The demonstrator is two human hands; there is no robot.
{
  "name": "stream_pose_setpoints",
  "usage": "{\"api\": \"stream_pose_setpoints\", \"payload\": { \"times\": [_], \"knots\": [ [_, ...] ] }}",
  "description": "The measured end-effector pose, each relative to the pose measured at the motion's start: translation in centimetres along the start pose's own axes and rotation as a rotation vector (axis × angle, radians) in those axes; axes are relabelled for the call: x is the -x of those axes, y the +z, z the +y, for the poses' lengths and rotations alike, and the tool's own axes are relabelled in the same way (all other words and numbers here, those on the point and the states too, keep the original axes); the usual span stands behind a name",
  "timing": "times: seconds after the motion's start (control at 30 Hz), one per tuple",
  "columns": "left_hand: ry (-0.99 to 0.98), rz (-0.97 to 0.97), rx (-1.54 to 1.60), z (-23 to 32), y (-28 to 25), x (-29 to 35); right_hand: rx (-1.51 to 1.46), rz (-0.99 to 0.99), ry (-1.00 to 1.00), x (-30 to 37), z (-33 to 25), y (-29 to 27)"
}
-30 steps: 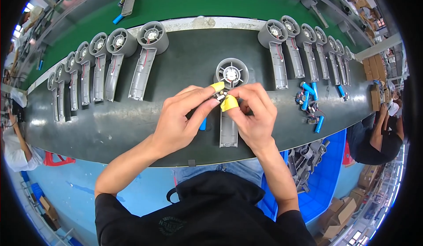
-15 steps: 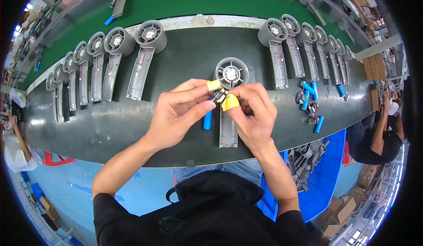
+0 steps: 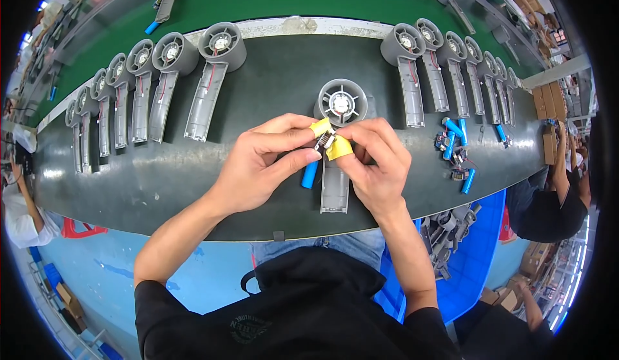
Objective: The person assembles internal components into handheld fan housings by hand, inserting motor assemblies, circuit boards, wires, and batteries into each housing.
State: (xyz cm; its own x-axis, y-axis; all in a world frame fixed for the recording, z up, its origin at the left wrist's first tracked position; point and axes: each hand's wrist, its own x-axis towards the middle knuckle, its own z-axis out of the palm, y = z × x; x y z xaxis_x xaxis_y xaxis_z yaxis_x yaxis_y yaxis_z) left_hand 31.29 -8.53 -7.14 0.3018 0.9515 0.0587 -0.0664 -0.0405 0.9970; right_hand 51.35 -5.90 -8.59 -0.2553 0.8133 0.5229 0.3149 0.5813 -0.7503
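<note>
In front of me my left hand [image 3: 255, 160] pinches a small circuit board [image 3: 324, 142] between thumb and index finger. A blue cylindrical battery [image 3: 309, 175] hangs just below it. My right hand [image 3: 377, 163] is closed at the other end of the board; what its fingertips grip is hidden. Yellow wraps [image 3: 340, 147] cover fingertips on both hands. Beneath my hands lies a grey handheld fan housing [image 3: 334, 192], its round fan head [image 3: 342, 102] pointing away from me and its open trough handle toward me.
Rows of similar fan housings stretch along the left [image 3: 171, 57] and right [image 3: 403, 44] of the dark table [image 3: 277, 76]. Blue batteries with circuit boards [image 3: 454, 144] lie in a pile at right. Below the table edge stands a blue bin [image 3: 477, 257] of grey parts. Co-workers sit at both sides.
The circuit board has tilted a little between my fingers, and the battery under it slants more. Both hands remain nearly in place. At the lower right a person's arm has come into view.
</note>
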Motion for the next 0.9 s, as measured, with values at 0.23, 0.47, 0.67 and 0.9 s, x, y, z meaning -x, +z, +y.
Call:
{"api": "stream_pose_setpoints", "payload": {
  "times": [0.23,0.47,0.67,0.9],
  "knots": [
    [-0.004,0.022,0.051,0.00,0.05,0.04,-0.034,0.012,0.018,-0.07,-0.12,0.04],
    [0.097,-0.011,-0.176,0.15,-0.15,-0.03,-0.050,0.043,0.032,0.10,-0.01,0.16],
    [0.110,-0.042,-0.194,0.15,-0.20,0.04,0.018,-0.031,-0.042,0.12,0.11,0.02],
    [0.198,-0.061,-0.363,-0.19,-0.53,0.07,0.144,0.006,-0.168,0.25,0.31,0.31]
  ]
}}
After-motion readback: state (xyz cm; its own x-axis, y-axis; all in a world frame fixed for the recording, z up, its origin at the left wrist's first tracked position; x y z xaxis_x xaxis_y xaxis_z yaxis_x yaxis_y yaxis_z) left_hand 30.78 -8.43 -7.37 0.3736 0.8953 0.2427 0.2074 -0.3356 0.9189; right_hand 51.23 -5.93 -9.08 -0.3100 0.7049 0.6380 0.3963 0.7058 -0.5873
